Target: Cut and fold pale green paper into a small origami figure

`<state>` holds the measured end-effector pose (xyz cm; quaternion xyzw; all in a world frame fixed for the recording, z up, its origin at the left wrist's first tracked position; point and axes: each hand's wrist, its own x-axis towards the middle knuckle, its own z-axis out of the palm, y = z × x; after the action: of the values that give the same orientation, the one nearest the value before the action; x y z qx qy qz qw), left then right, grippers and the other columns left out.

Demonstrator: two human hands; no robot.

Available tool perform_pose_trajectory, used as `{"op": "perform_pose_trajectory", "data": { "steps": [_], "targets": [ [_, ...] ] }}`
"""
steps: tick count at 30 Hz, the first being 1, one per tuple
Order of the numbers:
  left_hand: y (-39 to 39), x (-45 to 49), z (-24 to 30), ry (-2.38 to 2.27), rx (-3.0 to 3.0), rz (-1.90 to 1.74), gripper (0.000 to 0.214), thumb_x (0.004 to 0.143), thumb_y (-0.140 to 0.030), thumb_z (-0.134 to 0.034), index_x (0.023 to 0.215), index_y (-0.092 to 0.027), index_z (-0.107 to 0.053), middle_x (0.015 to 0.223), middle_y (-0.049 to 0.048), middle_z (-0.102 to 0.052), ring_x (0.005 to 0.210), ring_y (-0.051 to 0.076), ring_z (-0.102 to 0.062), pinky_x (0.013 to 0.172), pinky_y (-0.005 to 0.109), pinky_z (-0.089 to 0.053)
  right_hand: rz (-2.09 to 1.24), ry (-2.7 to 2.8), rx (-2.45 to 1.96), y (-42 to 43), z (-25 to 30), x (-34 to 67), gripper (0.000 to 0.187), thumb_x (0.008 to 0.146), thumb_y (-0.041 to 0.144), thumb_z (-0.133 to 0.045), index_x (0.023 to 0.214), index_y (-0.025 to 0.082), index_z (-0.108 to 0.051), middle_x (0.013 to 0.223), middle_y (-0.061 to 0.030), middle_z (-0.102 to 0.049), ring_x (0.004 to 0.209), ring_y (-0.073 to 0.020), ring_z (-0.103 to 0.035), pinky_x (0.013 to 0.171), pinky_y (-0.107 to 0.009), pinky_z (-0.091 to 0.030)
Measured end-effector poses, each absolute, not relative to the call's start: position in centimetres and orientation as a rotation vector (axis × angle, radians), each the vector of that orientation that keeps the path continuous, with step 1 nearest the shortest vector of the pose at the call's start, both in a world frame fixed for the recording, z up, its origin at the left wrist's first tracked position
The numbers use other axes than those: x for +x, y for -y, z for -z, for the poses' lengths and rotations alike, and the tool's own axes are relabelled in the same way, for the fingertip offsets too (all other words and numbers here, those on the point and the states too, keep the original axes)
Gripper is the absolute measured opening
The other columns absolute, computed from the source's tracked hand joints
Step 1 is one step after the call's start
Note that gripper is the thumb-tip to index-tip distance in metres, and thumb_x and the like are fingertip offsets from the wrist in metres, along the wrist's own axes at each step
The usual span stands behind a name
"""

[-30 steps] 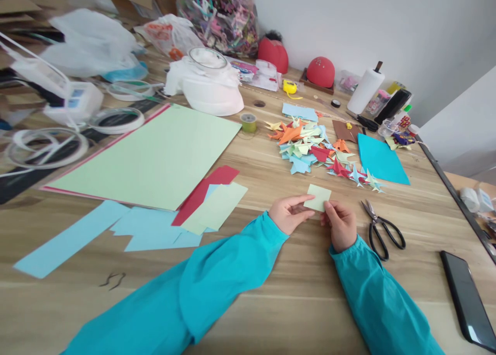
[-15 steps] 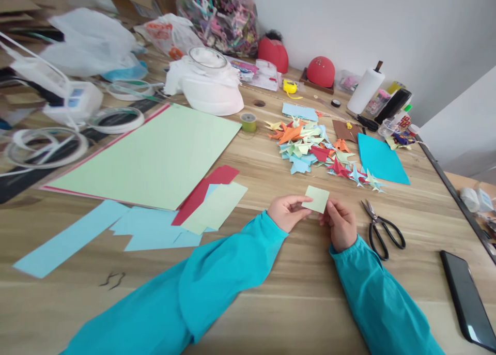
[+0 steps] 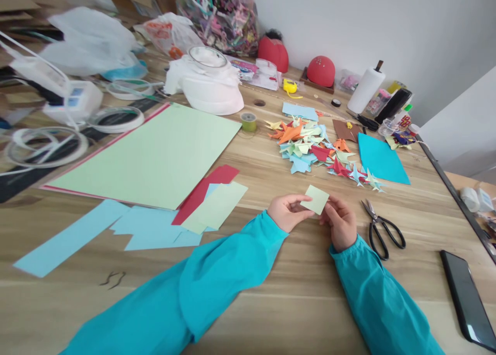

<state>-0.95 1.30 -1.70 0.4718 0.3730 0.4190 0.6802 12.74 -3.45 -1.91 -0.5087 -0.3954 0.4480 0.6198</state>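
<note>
A small square of pale green paper [image 3: 316,199] is held up just above the table between my two hands. My left hand [image 3: 287,213] pinches its left edge, thumb below and fingers along the side. At the lower right corner, the thumb and fingers of my right hand [image 3: 341,221] grip it; the fingertips behind the paper are partly hidden. Black-handled scissors [image 3: 378,228] lie a little to the right of my right hand, blades pointing away. Beyond both hands sits a pile of folded paper cranes [image 3: 306,143] in blue, green, orange and red.
Left of my hands lie blue paper strips [image 3: 72,238], a red strip [image 3: 205,192] and a large green sheet [image 3: 155,158]. A phone [image 3: 467,301] rests near the right edge. A thread spool [image 3: 248,122], turquoise paper [image 3: 382,158] and a white roll [image 3: 366,90] stand or lie farther back.
The green paper square has turned slightly and tilted between my fingers. Both hands have stayed almost in place, and the things on the table are unmoved.
</note>
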Motion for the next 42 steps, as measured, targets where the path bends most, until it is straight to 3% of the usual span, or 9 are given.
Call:
{"op": "perform_pose_trajectory", "data": {
  "steps": [4, 9, 14, 21, 31, 38, 42],
  "targets": [
    [-1.26, -0.96, 1.77, -0.858, 1.098, -0.943, 0.04, 0.046, -0.018, -0.076, 0.083, -0.01, -0.065, 0.067, 0.0054, -0.068, 0.062, 0.016, -0.063, 0.062, 0.027, -0.053, -1.034, 0.959, -1.115, 3.6, 1.52, 12.51, 0.044, 0.069, 0.024, -0.063, 0.11, 0.025, -0.047, 0.07, 0.0025, -0.06, 0.051, -0.0097, -0.052, 0.043, -0.021, -0.042],
    [-1.11, -0.96, 1.71, -0.826, 1.135, -0.927, 0.039, 0.051, -0.019, -0.073, 0.088, -0.01, -0.065, 0.071, 0.0054, -0.069, 0.065, 0.016, -0.063, 0.063, 0.026, -0.053, -0.986, 1.096, -1.182, 3.77, 1.5, 12.41, 0.01, 0.07, 0.024, -0.062, 0.08, 0.02, -0.06, 0.068, 0.0007, -0.057, 0.051, -0.0092, -0.051, 0.045, -0.022, -0.042],
    [-1.18, -0.99, 1.76, -0.793, 1.103, -0.949, 0.045, 0.053, -0.018, -0.071, 0.097, -0.01, -0.064, 0.076, 0.0054, -0.068, 0.066, 0.015, -0.062, 0.061, 0.024, -0.052, -0.922, 1.088, -1.249, 3.71, 1.32, 12.31, 0.009, 0.068, 0.024, -0.063, 0.076, 0.02, -0.062, 0.067, 0.0008, -0.055, 0.046, -0.0086, -0.049, 0.042, -0.022, -0.041],
    [-1.43, -0.97, 2.04, -0.89, 1.087, -1.003, 0.027, 0.054, -0.015, -0.069, 0.08, -0.011, -0.069, 0.055, 0.0017, -0.063, 0.047, 0.009, -0.053, 0.048, 0.02, -0.047, -0.907, 1.095, -1.22, 3.64, 1.43, 12.39, 0.007, 0.068, 0.024, -0.064, 0.074, 0.02, -0.062, 0.069, 0.0006, -0.055, 0.046, -0.0084, -0.049, 0.041, -0.022, -0.041],
    [-1.51, -1.03, 2.2, -0.824, 1.117, -1.102, 0.014, 0.053, -0.016, -0.068, 0.066, -0.014, -0.07, 0.069, 0.0038, -0.067, 0.047, 0.008, -0.053, 0.046, 0.02, -0.046, -0.935, 1.16, -1.239, 3.79, 1.73, 12.53, 0.01, 0.067, 0.023, -0.065, 0.076, 0.019, -0.063, 0.058, 0.0022, -0.054, 0.046, -0.0085, -0.048, 0.044, -0.022, -0.038],
    [-1.53, -0.89, 2.44, -0.819, 1.092, -1.11, 0.007, 0.053, -0.014, -0.066, 0.06, -0.014, -0.068, 0.069, 0.0031, -0.065, 0.047, 0.008, -0.054, 0.046, 0.02, -0.046, -0.96, 1.137, -1.214, 3.67, 1.26, 12.24, 0.017, 0.059, 0.02, -0.072, 0.074, 0.02, -0.063, 0.072, 0.0003, -0.058, 0.056, -0.0099, -0.053, 0.05, -0.022, -0.043],
    [-1.44, -0.85, 2.25, -0.846, 1.123, -1.103, 0.008, 0.053, -0.015, -0.067, 0.061, -0.014, -0.068, 0.071, 0.0038, -0.065, 0.05, 0.008, -0.055, 0.048, 0.02, -0.047, -0.934, 1.126, -1.266, 3.69, 0.96, 12.18, 0.011, 0.063, 0.024, -0.069, 0.072, 0.02, -0.064, 0.067, 0.0009, -0.059, 0.049, -0.0083, -0.051, 0.047, -0.022, -0.043]
  ]
}}
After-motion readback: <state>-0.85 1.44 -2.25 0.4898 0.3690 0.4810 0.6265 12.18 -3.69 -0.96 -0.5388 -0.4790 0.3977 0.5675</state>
